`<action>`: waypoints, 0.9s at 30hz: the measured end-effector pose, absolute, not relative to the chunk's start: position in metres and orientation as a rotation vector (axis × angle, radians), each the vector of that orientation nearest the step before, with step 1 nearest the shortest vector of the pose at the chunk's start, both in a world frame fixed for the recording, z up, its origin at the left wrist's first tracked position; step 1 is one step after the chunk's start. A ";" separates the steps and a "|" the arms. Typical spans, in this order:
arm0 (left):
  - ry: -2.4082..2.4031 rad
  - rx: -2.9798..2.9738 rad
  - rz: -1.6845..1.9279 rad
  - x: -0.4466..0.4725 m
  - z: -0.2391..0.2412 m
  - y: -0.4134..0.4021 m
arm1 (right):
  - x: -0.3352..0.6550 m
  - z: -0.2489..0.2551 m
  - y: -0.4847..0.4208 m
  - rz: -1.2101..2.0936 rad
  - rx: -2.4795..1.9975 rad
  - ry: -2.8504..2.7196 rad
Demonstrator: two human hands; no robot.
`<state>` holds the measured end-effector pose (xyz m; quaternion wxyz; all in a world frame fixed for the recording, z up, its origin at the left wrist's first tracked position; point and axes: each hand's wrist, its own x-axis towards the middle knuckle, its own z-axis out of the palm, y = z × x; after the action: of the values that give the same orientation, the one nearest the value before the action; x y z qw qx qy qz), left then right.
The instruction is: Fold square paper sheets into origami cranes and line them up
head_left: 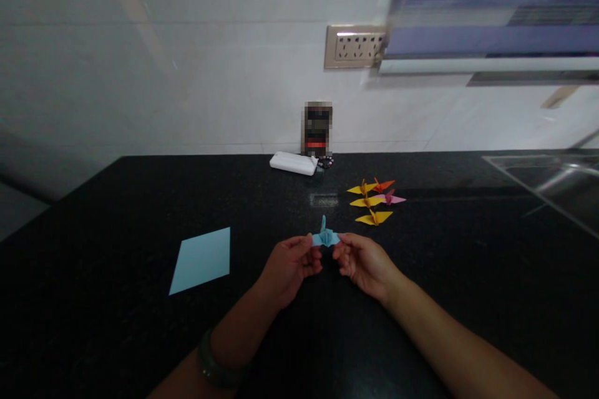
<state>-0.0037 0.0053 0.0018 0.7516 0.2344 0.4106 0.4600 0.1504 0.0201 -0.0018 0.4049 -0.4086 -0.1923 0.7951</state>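
Observation:
A light blue paper crane is held between my two hands, above the black countertop. My left hand pinches its left wing, and my right hand pinches its right wing. The crane's narrow upright point rises from the middle, and its wings stretch out sideways. The wing tips are hidden under my fingers. To the left lies a flat light blue sheet of paper. Right of the crane sit several finished paper cranes: yellow ones, an orange one and a pink one.
A white oblong device lies at the back by the wall, with a beaded loop beside it. Behind it leans a pixelated object. A metal sink is set into the black countertop at right. A socket panel is above.

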 end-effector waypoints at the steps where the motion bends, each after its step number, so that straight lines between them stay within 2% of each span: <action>1: 0.889 0.482 0.998 -0.004 0.002 0.005 | 0.151 -0.002 0.021 2.046 -1.035 -0.451; 9: 0.828 0.401 0.967 -0.005 -0.001 0.007 | 0.151 -0.001 0.021 2.020 -1.046 -0.478; 15: 0.828 0.422 0.925 -0.005 0.001 0.008 | 0.147 -0.006 0.018 1.691 -1.113 -0.800; 21: 1.143 0.706 1.090 -0.003 0.001 0.007 | 0.151 -0.008 0.019 1.383 -1.187 -1.039; 27: 1.033 0.607 1.160 0.000 0.001 0.005 | 0.149 0.004 0.019 1.497 -1.077 -0.838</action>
<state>-0.0005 0.0045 0.0009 0.6721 0.2694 0.4587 0.5150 0.1489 0.0188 0.0038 0.5295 -0.4511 -0.3508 0.6269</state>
